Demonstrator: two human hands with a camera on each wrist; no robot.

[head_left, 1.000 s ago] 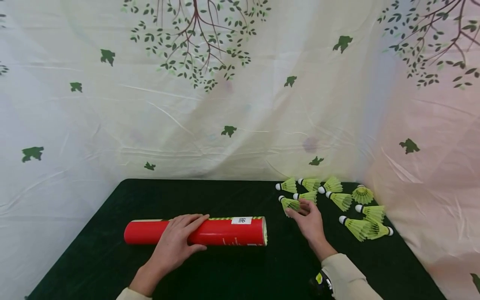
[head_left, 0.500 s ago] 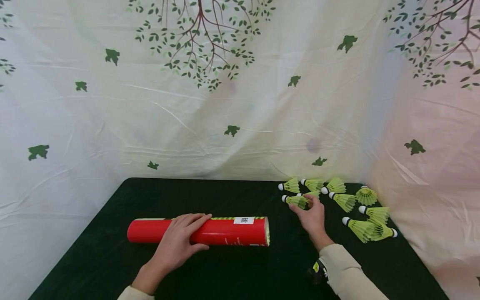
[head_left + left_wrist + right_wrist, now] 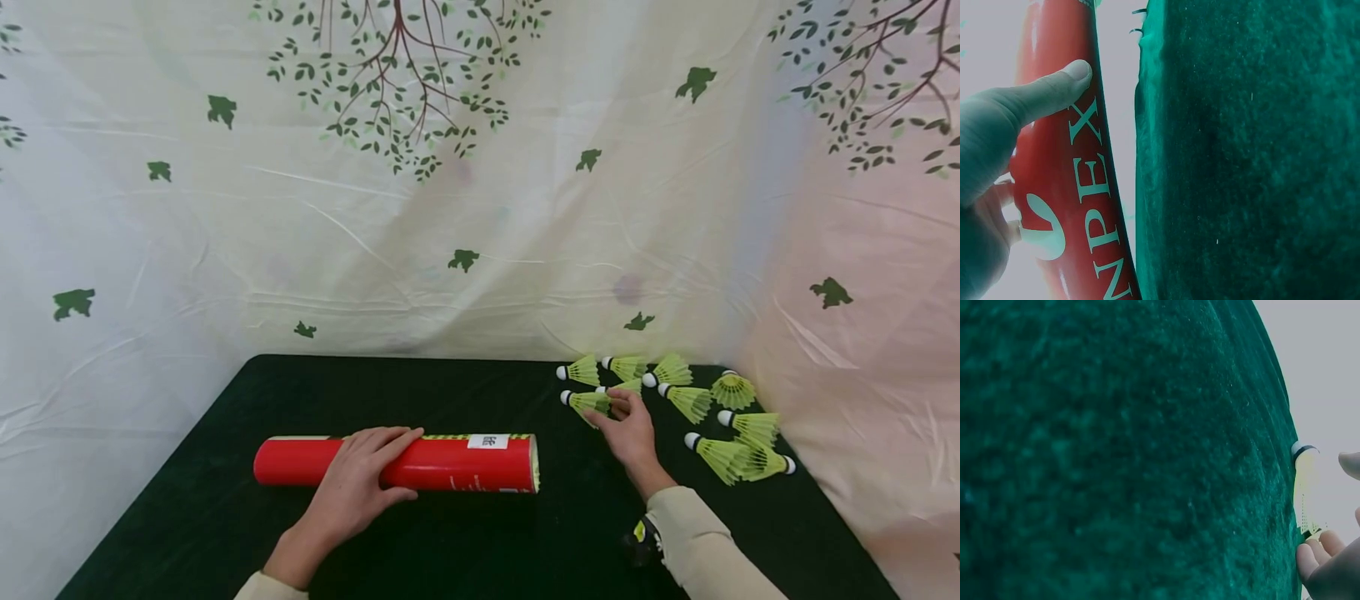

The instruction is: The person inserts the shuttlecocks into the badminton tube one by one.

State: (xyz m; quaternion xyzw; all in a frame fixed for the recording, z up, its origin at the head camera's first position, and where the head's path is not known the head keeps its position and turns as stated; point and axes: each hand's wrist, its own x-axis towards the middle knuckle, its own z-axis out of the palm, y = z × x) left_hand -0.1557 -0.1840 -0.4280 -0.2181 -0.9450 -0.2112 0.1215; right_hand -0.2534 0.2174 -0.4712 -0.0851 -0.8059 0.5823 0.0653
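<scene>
On the dark green table lies a red shuttlecock tube (image 3: 465, 465), its end facing right in the head view. My left hand (image 3: 360, 479) rests over the tube and grips it; the left wrist view has the thumb (image 3: 1054, 94) across its lettered side. Toward the back right, my right hand (image 3: 628, 433) is at the skirt of a yellow-green shuttlecock (image 3: 585, 402) with a white base pointing left. In the right wrist view its thumb (image 3: 1351, 465) and fingers stand apart, with the shuttlecock (image 3: 1307, 481) beyond them. Whether a fingertip touches the skirt is hard to tell.
Several more shuttlecocks (image 3: 686, 402) lie along the back right of the table (image 3: 397, 387), a few overlapping near the right edge (image 3: 738, 458). One is partly hidden behind the right fingers. A pale patterned cloth (image 3: 360, 250) hangs behind the table.
The right hand reached in around the near shuttlecock, then its thumb drew slightly back right. The shuttlecock's skirt has swung a little. Left hand and tube stay put; the head view shifted slightly.
</scene>
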